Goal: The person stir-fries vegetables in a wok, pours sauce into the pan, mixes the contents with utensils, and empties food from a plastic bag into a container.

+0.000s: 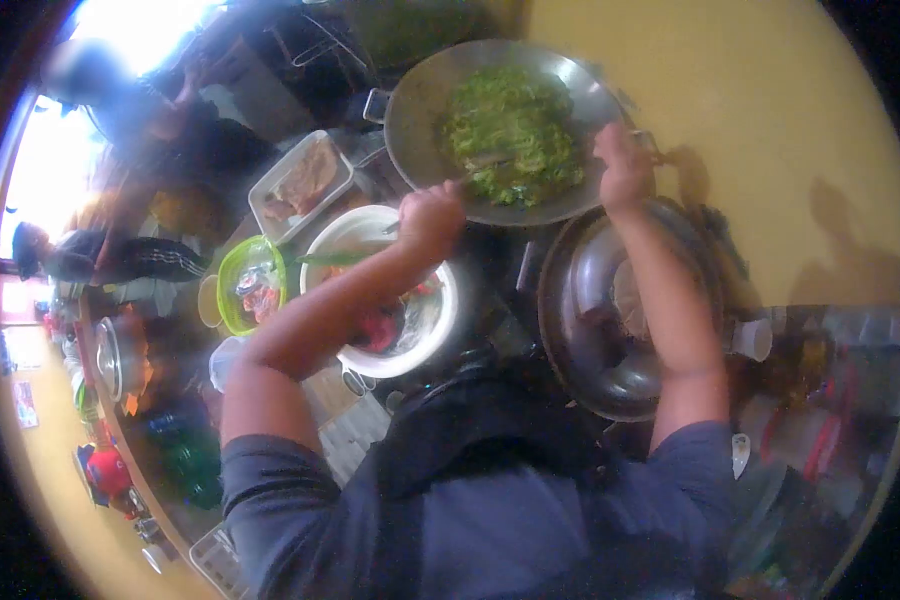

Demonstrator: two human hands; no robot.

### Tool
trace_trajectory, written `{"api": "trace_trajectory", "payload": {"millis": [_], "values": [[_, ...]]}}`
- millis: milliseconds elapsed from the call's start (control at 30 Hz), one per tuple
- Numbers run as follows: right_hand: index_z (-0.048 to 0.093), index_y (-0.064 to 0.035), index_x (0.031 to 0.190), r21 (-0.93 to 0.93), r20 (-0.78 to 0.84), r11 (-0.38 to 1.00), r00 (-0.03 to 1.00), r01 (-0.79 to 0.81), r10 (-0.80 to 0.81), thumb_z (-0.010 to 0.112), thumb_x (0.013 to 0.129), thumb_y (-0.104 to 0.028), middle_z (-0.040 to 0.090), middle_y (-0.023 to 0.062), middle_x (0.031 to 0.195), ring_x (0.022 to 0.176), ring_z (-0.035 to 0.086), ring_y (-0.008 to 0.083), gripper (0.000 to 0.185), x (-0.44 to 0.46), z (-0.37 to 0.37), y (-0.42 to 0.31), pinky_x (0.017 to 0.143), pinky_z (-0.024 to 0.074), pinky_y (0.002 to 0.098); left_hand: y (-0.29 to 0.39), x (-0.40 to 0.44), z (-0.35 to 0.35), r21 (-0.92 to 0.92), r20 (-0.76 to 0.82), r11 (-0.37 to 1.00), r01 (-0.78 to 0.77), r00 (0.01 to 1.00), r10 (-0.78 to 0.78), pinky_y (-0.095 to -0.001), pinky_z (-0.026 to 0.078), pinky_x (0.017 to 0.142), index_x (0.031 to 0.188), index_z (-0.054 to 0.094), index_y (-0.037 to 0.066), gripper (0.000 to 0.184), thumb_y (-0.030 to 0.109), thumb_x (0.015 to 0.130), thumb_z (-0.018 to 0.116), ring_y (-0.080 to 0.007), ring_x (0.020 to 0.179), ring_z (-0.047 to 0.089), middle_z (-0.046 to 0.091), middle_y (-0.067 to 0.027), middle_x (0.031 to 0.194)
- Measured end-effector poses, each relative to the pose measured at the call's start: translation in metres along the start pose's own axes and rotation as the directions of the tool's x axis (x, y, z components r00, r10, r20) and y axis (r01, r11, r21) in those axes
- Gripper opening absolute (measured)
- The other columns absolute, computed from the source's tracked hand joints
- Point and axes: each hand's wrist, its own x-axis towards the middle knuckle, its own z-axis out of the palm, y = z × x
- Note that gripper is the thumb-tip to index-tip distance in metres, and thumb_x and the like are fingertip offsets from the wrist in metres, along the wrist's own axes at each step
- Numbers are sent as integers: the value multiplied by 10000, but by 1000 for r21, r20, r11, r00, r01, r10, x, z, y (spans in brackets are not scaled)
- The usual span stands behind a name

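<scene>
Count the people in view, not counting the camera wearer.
2: one person at the upper left, and a second person below them, near the left edge. More may be hidden, as glare and blur obscure that side.

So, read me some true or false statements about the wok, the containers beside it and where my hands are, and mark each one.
1. The wok holds chopped-looking green food. True.
2. Your left hand is inside the lime-green bowl. False: it is near the wok's lower left rim.
3. The lime-green bowl is to the left of the round white tub. True.
4. Your right hand is over the round white tub. False: it is at the wok's right side.
5. A lid covers the wok. False: it is uncovered, with the green food in plain view.
</scene>
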Motion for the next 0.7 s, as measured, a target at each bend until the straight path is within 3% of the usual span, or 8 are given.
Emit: {"api": "trace_trajectory", "payload": {"millis": [67, 133, 267, 333, 500, 567, 667, 700], "values": [[610, -34, 800, -87, -5, 991, 994, 106, -107, 546, 867, -191, 577, 60, 711, 686, 539, 183, 183, -9, -5, 0, 608, 429, 279, 3, -4, 15, -32, -2, 997, 68, 998, -68, -385, 469, 501, 971, 551, 83, 198, 167, 793, 524, -199, 652, 603, 587, -59, 760], [618, -38, 848, -529, 200, 805, 961, 268, -189, 607, 805, -233, 601, 136, 871, 841, 564, 289, 200, -32, -16, -29, 774, 444, 397, 5, -16, 20, 3, -80, 994, 108, 991, -108, -429, 468, 613, 1126, 514, 64, 334, 167, 809, 499, -229, 772, 599, 580, -92, 835], [606, -68, 941, -521, 331, 830, 944, 198, -18, 648, 764, -143, 617, 102, 920, 817, 582, 269, 197, -81, -19, -51, 725, 475, 358, -6, -56, -2, -160, -117, 982, 101, 986, -121, -464, 441, 753, 1236, 473, 108, 416, 180, 826, 479, -269, 901, 575, 567, -119, 946], [586, -73, 1001, -552, 363, 834, 903, 11, 229, 675, 736, -128, 606, 84, 981, 840, 588, 271, 285, -99, -15, -61, 746, 479, 357, -14, -83, -22, -293, -294, 954, 59, 944, -149, -481, 407, 832, 1204, 518, 165, 386, 187, 819, 507, -282, 939, 560, 562, -107, 1004], [577, -90, 1027, -602, 323, 798, 924, 32, 207, 693, 716, -150, 603, 96, 976, 807, 596, 268, 338, -138, -9, -98, 737, 465, 375, -18, -168, -41, -470, -498, 882, -18, 831, -248, -458, 387, 864, 1145, 568, 173, 381, 166, 764, 584, -258, 918, 547, 554, -65, 1027], [601, -103, 961, -665, 324, 703, 945, 254, -35, 695, 695, -141, 615, 87, 881, 752, 589, 271, 285, -159, -4, -149, 705, 443, 393, -15, -198, -28, -543, -515, 839, -30, 802, -304, -417, 378, 870, 1099, 595, 166, 374, 145, 726, 619, -247, 912, 538, 559, -55, 1025], [617, -93, 859, -213, 432, 942, 890, 258, -146, 656, 704, -72, 610, 93, 771, 733, 583, 285, 161, -229, 15, -183, 643, 439, 398, -4, -243, -10, -651, -470, 753, -89, 827, -309, -407, 386, 862, 1074, 608, 158, 356, 136, 719, 624, -245, 928, 544, 570, -55, 1025], [611, -75, 890, -133, 490, 990, 871, 38, 32, 655, 713, -79, 608, 116, 801, 755, 586, 304, 182, -261, 23, -188, 652, 455, 398, 3, -253, 5, -650, -492, 749, -125, 821, -290, -407, 389, 859, 1078, 607, 135, 355, 122, 723, 618, -249, 933, 549, 577, -63, 1026]]}}
